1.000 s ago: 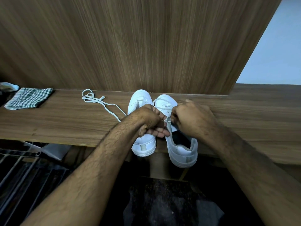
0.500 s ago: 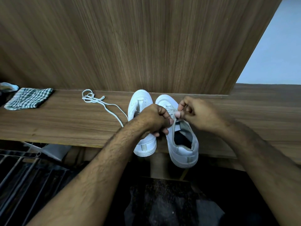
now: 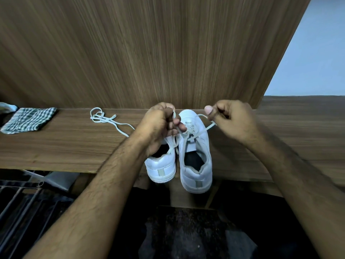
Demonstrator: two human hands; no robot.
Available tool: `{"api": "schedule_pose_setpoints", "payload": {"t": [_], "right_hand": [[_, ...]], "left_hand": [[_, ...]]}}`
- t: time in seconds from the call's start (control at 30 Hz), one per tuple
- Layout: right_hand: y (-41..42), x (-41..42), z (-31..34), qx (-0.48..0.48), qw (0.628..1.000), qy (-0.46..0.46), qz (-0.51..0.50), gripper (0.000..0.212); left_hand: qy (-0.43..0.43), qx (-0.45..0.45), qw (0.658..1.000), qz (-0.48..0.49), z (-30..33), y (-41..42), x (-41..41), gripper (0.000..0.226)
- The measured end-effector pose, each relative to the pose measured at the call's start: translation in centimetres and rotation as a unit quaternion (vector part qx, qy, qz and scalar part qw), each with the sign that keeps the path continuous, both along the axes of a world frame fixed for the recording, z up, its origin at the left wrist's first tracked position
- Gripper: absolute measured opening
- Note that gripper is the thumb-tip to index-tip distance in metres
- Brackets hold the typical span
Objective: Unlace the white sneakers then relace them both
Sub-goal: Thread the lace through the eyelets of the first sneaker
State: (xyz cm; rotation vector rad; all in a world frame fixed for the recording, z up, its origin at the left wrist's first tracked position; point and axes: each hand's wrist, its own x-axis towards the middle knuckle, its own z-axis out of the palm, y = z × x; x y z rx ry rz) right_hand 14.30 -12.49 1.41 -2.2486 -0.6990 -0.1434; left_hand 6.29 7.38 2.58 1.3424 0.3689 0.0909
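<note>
Both heels overhang the shelf edge — a hard tug could drag the right shoe off. Left hand and right hand each pinch an end of its lace, pulled taut. 2 white shoes sit side by side; the left shoe looks unlaced, a loose lace nearby.
</note>
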Motion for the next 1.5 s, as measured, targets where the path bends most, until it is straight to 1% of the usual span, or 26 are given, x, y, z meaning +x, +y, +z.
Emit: {"api": "schedule_pose_setpoints", "payload": {"t": [0.07,0.1,0.13,0.17,0.23,0.27,0.3,0.37,0.43,0.53,0.6,0.63,0.7,0.73,0.77,0.83,0.87,0.93,1.0,1.03,1.2,1.3,1.37,1.43,1.47,1.5], "right_hand": [[0.2,0.0,0.0,0.007,1.0,0.005,0.009,0.042],[0.4,0.0,0.1,0.022,0.999,0.017,0.019,0.041],[0.5,-0.1,0.1,0.048,0.997,0.041,0.036,0.039],[0.6,-0.1,0.2,0.077,0.993,0.072,0.055,0.037],[0.7,-0.1,0.2,0.106,0.985,0.109,0.088,0.034],[0.6,-0.1,0.2,0.099,0.985,0.104,0.1,0.032],[0.6,0.0,0.1,0.085,0.986,0.09,0.111,0.03],[0.5,0.2,-0.3,0.03,0.99,0.057,0.123,0.027],[0.4,0.3,-0.7,-0.04,0.991,0.038,0.121,0.028],[0.7,0.5,-1.5,-0.097,0.989,0.021,0.109,0.039],[0.8,0.6,-1.8,-0.124,0.987,0.009,0.102,0.039],[0.9,0.6,-1.8,-0.133,0.986,0.01,0.101,0.037],[0.9,0.3,-1.6,-0.15,0.982,0.019,0.11,0.034],[0.9,0.2,-1.5,-0.161,0.98,0.021,0.112,0.034],[0.9,0.1,-1.3,-0.169,0.979,0.019,0.11,0.033],[0.9,0.1,-1.2,-0.174,0.979,0.012,0.105,0.025],[1.0,0.1,-1.2,-0.169,0.98,0.017,0.105,0.02],[1.0,0.2,-1.4,-0.163,0.98,0.03,0.108,0.011],[1.0,0.2,-1.5,-0.172,0.979,0.018,0.112,0.016],[1.1,0.1,-1.6,-0.175,0.978,0.008,0.111,0.018],[1.9,-0.6,-1.6,-0.16,0.983,-0.006,0.086,0.023],[2.3,-1.1,-1.6,-0.156,0.981,0.052,0.106,0.038],[2.5,-1.4,-1.7,-0.189,0.972,0.074,0.12,0.049],[2.6,-1.5,-1.8,-0.207,0.97,0.074,0.103,0.051],[2.6,-1.5,-1.9,-0.202,0.972,0.082,0.088,0.05],[2.7,-1.6,-1.9,-0.192,0.974,0.1,0.072,0.05]], "left_hand": [[0.005,-0.002,1.0,0.016,0.0,0.1,0.1,0.027],[0.007,0.039,0.999,0.018,-0.2,0.4,0.2,0.026],[0.001,0.133,0.991,0.016,-0.6,0.8,0.2,0.025],[-0.012,0.26,0.965,0.003,-1.0,1.3,0.2,0.022],[-0.014,0.509,0.858,-0.068,-1.4,2.2,-0.1,0.015],[0.013,0.576,0.809,-0.118,-1.5,2.5,-0.3,0.018],[0.048,0.601,0.78,-0.165,-1.5,2.6,-0.6,0.023],[0.08,0.577,0.782,-0.223,-1.6,2.6,-1.0,0.026],[0.06,0.481,0.846,-0.223,-1.4,2.4,-1.2,0.028],[-0.004,0.328,0.936,-0.13,-0.7,2.0,-1.0,0.025],[-0.027,0.183,0.981,-0.051,-0.1,1.7,-0.6,0.029],[-0.024,0.069,0.997,-0.018,0.2,1.4,-0.5,0.033],[-0.007,-0.099,0.995,0.022,0.7,1.1,-0.4,0.032],[0.001,-0.109,0.993,0.036,0.8,1.1,-0.4,0.03],[0.005,-0.072,0.996,0.049,0.7,1.1,-0.3,0.029],[-0.004,0.125,0.991,0.05,0.2,1.4,-0.2,0.032],[-0.012,0.271,0.962,0.033,-0.3,1.7,-0.3,0.031],[0.009,0.494,0.866,-0.079,-1.2,2.0,-0.4,0.021],[0.078,0.554,0.804,-0.201,-1.8,1.7,-0.8,0.026],[0.094,0.547,0.803,-0.218,-1.9,1.5,-0.7,0.023],[0.071,0.466,0.871,-0.139,-1.4,1.7,-0.8,0.023],[0.014,0.289,0.952,-0.098,-0.8,1.6,-0.6,0.029],[-0.008,0.113,0.992,-0.048,0.0,1.4,-0.3,0.029],[-0.007,-0.074,0.997,0.002,1.0,1.4,-0.4,0.028],[0.003,-0.107,0.994,0.02,1.2,1.4,-0.5,0.028],[0.02,-0.075,0.996,0.031,1.1,1.5,-0.5,0.029]]}}
